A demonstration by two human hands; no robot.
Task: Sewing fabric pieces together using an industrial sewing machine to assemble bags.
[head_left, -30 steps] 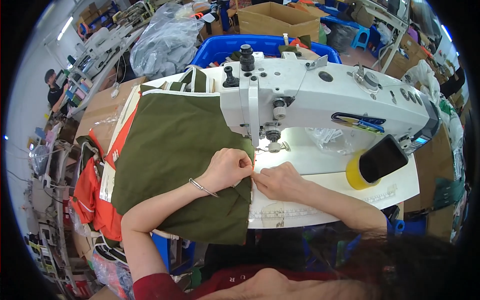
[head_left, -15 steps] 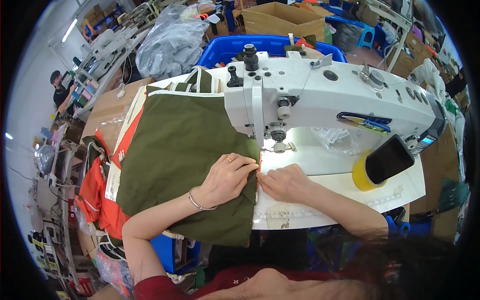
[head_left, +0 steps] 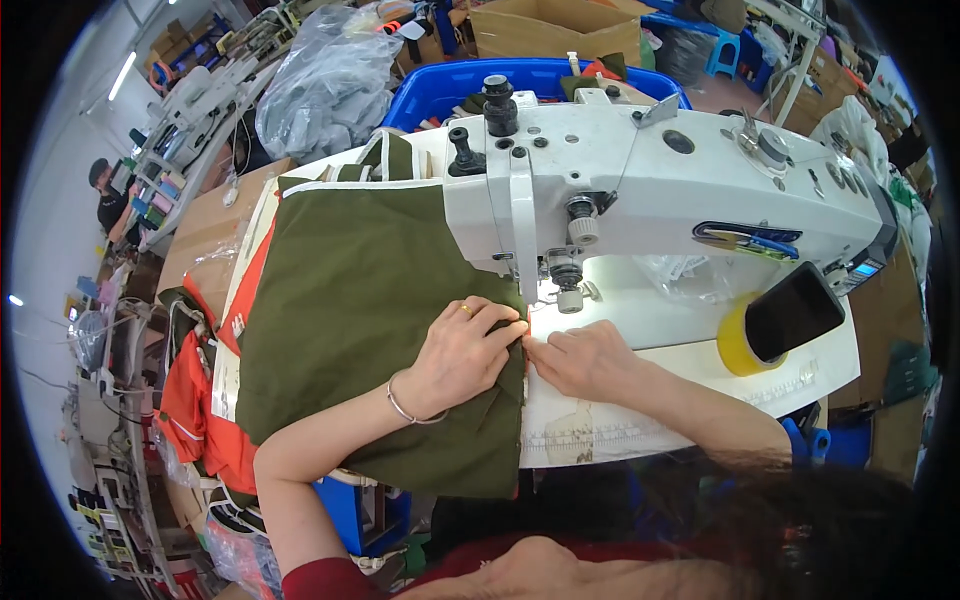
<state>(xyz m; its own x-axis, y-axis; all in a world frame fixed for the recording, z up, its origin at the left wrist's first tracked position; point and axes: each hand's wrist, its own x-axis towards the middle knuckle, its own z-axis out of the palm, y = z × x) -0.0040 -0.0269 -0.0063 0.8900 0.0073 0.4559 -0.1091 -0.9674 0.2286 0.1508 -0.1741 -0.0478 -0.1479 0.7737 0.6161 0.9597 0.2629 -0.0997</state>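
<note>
On the left of the white table (head_left: 690, 358): the green cloth (head_left: 350, 270) lies spread out, white binding along its far edge, its right edge close to the needle end of the machine.
Left hand (head_left: 460, 352): laid on the green cloth near its right edge, fingertips drawn together and clamped on that edge; a ring (head_left: 467, 309) on one finger, a bracelet (head_left: 395, 400) round the wrist.
Right hand (head_left: 583, 362): just right of the left hand, fingers curled, tips touching the same edge; whether they pinch it, I cannot tell.
Sewing machine (head_left: 640, 170): white, on the far side of both hands, its arm reaching right.
Right of the table: a yellow roll (head_left: 738, 340), with a black phone (head_left: 795, 312) tilted against it.
Far side: a blue bin (head_left: 400, 105) behind the machine, a cardboard box (head_left: 555, 38) beyond, grey plastic wrapping (head_left: 325, 90) to the left.
Left side: orange fabric (head_left: 185, 395) bunched beside the table; farther off, a person (head_left: 112, 205) in dark clothing and a cap.
</note>
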